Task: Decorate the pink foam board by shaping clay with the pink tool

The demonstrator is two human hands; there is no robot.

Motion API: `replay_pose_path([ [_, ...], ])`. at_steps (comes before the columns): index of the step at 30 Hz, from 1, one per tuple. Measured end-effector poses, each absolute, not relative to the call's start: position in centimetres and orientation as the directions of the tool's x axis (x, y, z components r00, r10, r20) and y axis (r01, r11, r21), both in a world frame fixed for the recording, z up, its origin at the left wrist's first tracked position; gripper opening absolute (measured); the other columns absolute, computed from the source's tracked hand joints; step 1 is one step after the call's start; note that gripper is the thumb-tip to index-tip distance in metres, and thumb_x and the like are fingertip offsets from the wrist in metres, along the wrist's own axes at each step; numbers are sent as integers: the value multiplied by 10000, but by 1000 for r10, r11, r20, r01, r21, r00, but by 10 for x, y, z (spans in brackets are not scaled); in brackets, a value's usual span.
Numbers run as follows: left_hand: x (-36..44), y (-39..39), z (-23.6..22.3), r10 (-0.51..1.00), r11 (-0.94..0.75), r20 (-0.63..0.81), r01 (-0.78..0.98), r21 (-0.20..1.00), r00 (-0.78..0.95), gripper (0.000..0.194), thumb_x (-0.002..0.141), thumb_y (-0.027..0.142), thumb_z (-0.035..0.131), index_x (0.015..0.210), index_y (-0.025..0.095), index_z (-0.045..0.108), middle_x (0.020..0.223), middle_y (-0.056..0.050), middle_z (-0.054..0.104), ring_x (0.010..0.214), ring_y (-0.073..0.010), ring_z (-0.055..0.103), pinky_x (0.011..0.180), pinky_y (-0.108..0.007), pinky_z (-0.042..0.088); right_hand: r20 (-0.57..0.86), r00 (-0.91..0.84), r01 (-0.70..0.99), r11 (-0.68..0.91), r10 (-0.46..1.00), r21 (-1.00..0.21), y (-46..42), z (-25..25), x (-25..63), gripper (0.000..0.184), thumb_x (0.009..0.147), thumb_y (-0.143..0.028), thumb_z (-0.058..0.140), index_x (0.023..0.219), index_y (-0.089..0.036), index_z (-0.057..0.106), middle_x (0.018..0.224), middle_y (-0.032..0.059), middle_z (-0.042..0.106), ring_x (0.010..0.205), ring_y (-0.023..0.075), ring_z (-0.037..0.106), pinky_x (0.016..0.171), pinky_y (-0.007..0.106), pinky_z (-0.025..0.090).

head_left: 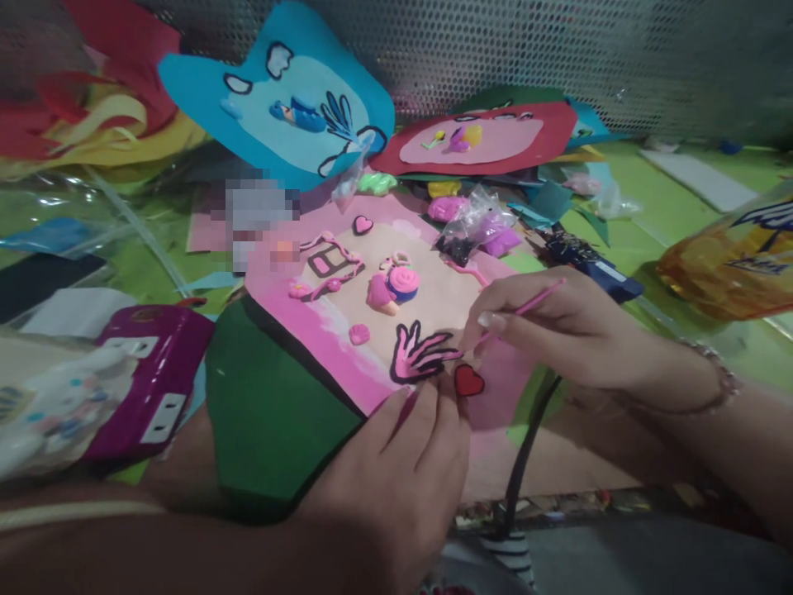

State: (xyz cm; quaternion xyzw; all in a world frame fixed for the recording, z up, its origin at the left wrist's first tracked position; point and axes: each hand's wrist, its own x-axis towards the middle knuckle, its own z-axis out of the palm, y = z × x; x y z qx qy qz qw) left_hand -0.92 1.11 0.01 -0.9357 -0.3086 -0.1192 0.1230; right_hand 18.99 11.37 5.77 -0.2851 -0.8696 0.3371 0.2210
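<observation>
My right hand (557, 330) pinches a thin pink stick-like tool (545, 294), its tip close to a pink, black-edged leaf-shaped piece (412, 354). Fingers stretched out, my left hand (409, 463) lies on the lower edge of the pink card (334, 355) beside that piece. A small red heart (469, 381) sits between the two hands. Higher on the card are a pink and blue clay swirl (404, 283), a pink shell-like piece (359, 334), a small pink heart (363, 225) and a pink frame shape (334, 261).
A blue decorated card (204, 91) and a red one (557, 136) lean at the back. Clay bags (499, 235) lie behind the pink card. At left are a green sheet (266, 421) and a purple case (167, 355); a clear container of amber contents (712, 273) stands right.
</observation>
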Motion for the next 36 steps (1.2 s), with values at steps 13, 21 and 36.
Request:
replay_pose_path([
  [13,-7,14,-1,525,-773,355,608,-180,773,399,900,130,306,1205,8,533,1168,-166,608,1078,-274,555,952,-379,360,209,-817,286,692,538,-662,112,55,188,177,911,-104,437,863,-120,607,829,45,672,729,69,609,669,156,471],
  [21,-8,14,-1,514,-779,365,600,-179,776,396,891,115,316,1193,-7,542,1209,-192,590,1094,-294,566,952,-388,369,214,-860,263,761,464,-593,113,59,190,228,905,-62,398,950,-75,620,878,93,677,802,99,616,722,192,485],
  [36,-7,15,-1,525,-776,339,603,-186,781,419,882,139,321,1211,-8,535,1233,-188,574,1115,-290,546,965,-382,374,217,-871,237,764,441,-600,111,61,192,218,914,-76,403,930,-64,621,858,111,679,776,108,619,701,202,492],
])
